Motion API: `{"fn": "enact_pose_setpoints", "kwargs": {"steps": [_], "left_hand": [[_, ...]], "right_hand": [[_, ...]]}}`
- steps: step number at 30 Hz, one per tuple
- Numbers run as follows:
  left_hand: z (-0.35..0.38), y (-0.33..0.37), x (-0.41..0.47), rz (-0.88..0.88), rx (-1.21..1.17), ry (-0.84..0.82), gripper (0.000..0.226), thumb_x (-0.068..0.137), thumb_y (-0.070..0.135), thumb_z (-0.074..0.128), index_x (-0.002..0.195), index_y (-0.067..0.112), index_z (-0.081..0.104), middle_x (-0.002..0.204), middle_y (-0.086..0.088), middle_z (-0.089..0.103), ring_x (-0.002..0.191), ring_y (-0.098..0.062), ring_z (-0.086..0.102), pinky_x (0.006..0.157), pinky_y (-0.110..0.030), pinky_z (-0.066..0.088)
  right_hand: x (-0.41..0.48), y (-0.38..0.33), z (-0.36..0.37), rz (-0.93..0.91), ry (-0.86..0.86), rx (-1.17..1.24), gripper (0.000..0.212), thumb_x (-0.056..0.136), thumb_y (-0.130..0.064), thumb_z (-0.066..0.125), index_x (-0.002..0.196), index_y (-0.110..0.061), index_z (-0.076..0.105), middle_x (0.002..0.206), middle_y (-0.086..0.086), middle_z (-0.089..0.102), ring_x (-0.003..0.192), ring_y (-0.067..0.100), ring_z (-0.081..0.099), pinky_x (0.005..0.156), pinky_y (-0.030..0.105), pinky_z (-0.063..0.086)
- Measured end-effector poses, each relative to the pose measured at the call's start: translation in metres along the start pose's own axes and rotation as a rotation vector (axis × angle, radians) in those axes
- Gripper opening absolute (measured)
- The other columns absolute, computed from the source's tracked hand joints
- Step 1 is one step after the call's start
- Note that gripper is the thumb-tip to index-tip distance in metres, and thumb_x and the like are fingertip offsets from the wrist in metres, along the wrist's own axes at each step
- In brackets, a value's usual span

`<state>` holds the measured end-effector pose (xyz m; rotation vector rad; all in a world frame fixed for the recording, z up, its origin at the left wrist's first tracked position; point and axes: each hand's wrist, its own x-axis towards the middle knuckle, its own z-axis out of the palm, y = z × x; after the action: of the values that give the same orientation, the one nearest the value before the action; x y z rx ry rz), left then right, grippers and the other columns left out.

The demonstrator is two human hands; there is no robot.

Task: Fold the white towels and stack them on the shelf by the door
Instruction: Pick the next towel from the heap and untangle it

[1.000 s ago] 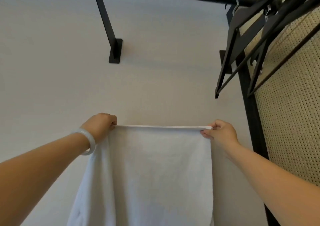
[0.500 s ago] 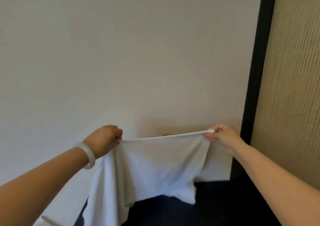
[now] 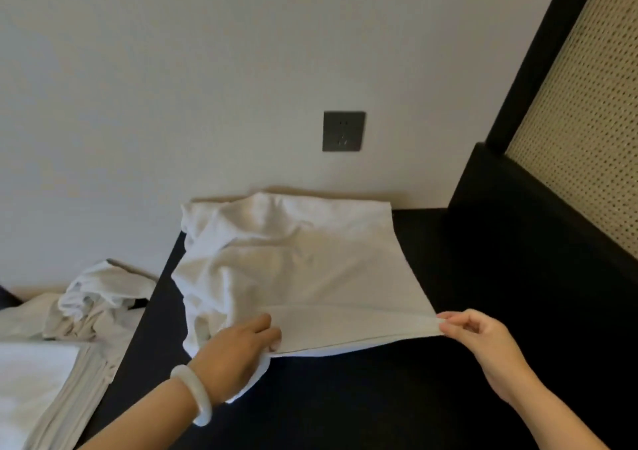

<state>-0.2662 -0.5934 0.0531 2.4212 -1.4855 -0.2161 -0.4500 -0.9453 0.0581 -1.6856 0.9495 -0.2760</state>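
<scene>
White towel [image 3: 310, 270], held up in air a sec. ago, now lies spread on dark surface [image 3: 483, 259], L hand [image 3: 238, 353] gripping near-left corner, R hand [image 3: 483, 342] pinching near-right corner, i.e. probably ready for 1st fold.

Dark socket [image 3: 344, 131] on wall [image 3: 172, 70]; cane panel [image 3: 587, 104] right.

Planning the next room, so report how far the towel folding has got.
Done, it seems: a flat white stack lies at lower left. In hand: left hand and right hand pinch the near edge of a towel spread, partly rumpled, on the dark surface. Left: folding it, the crumpled pile beside it, and the stacking.
</scene>
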Motion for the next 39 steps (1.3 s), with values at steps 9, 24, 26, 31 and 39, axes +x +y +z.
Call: {"fn": "enact_pose_setpoints", "kwargs": {"steps": [9,24,26,31,39], "left_hand": [[0.031,0.031,-0.048,0.138,0.156,-0.075,0.041,0.06,0.011,0.082,0.082,0.027,0.051,0.083,0.008,0.044,0.064,-0.008,0.042,0.054,-0.018,0.035],[0.074,0.067,-0.003,0.096,0.091,0.076,0.015,0.081,0.03,0.072,0.084,0.028,0.057,0.087,0.011,0.054,0.073,-0.007,0.051,0.064,-0.024,0.051],[0.072,0.064,-0.007,0.142,0.142,0.062,0.018,0.079,0.03,0.076,0.086,0.027,0.059,0.088,0.009,0.055,0.073,-0.009,0.051,0.064,-0.024,0.051],[0.071,0.072,-0.013,0.186,0.264,0.029,0.037,0.059,0.035,0.087,0.087,0.025,0.065,0.085,0.006,0.059,0.069,-0.011,0.054,0.062,-0.024,0.053],[0.062,0.076,-0.012,0.17,0.2,0.141,0.025,0.059,0.027,0.087,0.071,0.025,0.065,0.072,0.008,0.057,0.061,-0.007,0.053,0.056,-0.021,0.05]], "right_hand": [[-0.061,0.057,0.001,-0.049,0.154,-0.085,0.018,0.086,-0.002,0.07,0.088,-0.02,0.066,0.102,-0.01,0.069,0.102,0.003,0.061,0.096,0.037,0.05],[-0.08,0.057,0.053,-0.603,-0.234,-0.756,0.022,0.092,-0.021,0.066,0.112,-0.032,0.067,0.11,-0.025,0.05,0.107,-0.006,0.041,0.091,0.005,0.029],[-0.078,0.059,0.047,-0.597,-0.262,-0.757,0.022,0.091,-0.024,0.069,0.11,-0.034,0.066,0.112,-0.027,0.049,0.11,-0.006,0.043,0.093,0.006,0.029],[-0.073,0.066,0.041,-0.605,-0.276,-0.738,0.023,0.088,-0.02,0.074,0.106,-0.031,0.068,0.113,-0.027,0.052,0.111,-0.002,0.05,0.092,0.004,0.032],[-0.077,0.055,0.033,-0.629,-0.225,-0.654,0.016,0.092,-0.026,0.063,0.101,-0.039,0.067,0.1,-0.033,0.057,0.108,-0.009,0.052,0.091,0.006,0.038]]}}
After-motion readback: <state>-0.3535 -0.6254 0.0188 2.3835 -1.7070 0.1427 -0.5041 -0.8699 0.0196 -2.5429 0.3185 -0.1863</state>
